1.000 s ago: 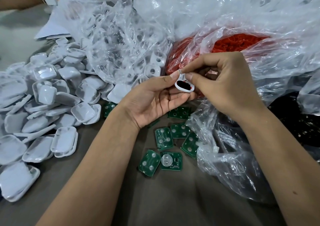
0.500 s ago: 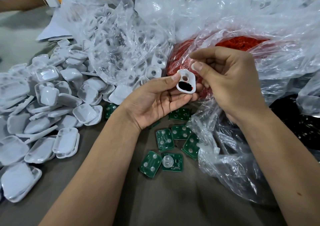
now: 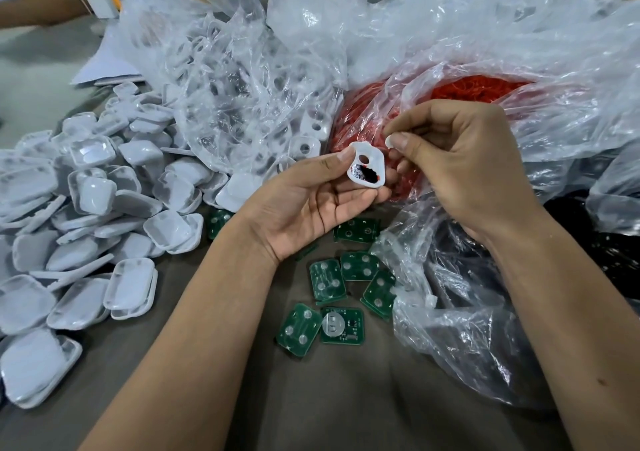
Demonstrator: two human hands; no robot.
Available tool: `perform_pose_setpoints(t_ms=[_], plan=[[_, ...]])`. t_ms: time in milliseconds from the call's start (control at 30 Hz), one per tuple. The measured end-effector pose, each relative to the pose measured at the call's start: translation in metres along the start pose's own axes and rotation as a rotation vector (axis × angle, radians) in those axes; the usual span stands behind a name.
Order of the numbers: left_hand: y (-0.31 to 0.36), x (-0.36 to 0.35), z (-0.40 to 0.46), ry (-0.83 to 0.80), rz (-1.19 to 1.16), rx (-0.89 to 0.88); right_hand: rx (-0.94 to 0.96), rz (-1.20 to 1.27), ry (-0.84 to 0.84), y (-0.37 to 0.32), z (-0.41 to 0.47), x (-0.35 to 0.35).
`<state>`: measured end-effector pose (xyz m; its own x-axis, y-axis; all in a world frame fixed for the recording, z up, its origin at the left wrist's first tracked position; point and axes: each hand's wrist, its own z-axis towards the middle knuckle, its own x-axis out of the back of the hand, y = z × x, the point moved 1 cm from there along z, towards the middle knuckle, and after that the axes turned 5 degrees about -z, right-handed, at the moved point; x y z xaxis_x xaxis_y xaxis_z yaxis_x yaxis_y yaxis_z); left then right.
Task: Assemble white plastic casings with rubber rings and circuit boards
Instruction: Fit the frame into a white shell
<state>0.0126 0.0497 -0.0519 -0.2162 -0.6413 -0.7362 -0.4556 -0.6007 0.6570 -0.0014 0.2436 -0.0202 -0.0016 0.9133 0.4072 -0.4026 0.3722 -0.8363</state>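
left hand [image 3: 311, 205] pinches white casing [image 3: 365, 168] between thumb and fingers; right hand [image 3: 464, 170] just beside, fingers curled, thumb and forefinger pinching a small white piece [image 3: 390, 141]; green boards [image 3: 327, 279] on table below

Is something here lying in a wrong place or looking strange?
Nothing is damaged. The casings lie in a loose heap spilling from their bag, and the boards are scattered face up and face down, one partly under the left arm. The left hand holds a casing normally.

A white casing [image 3: 365, 168], dark inside with a round hole, sits at the centre, green circuit boards [image 3: 327, 280] at 6 o'clock, red rubber rings [image 3: 478, 90] at 1 o'clock.
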Motion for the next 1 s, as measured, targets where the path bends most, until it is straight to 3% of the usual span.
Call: perform_pose_setpoints(t_ms=[1000], plan=[[-0.001,0.002,0.001,-0.022,0.098,0.011,-0.027,-0.194,-0.044,-0.006,-0.001,-0.01]])
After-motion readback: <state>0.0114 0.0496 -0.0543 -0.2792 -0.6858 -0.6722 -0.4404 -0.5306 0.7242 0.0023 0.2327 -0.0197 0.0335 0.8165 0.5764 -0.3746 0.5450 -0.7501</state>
